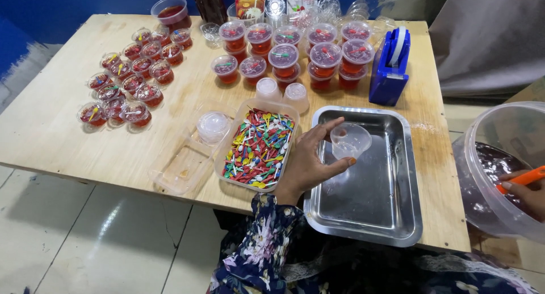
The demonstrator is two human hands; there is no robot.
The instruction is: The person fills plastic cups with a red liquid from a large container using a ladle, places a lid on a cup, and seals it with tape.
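- Plywood table [113, 152], steel tray [392, 214] at its near right corner.
- My left hand [309, 163] pinches an empty clear cup [350, 141] over the tray; tipped, it spills.
- My right hand [525, 192] grips an orange handle [525, 177] in the tub [482, 158]; drips could miss.

tray [392, 214]: glossy metal | cup [350, 141]: clear plastic (smooth) | table [57, 124]: matt plywood

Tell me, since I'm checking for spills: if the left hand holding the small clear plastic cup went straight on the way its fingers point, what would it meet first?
Probably the blue tape dispenser. The left hand, gripping the small clear plastic cup over the steel tray, points up-right toward it, though depth is unclear.
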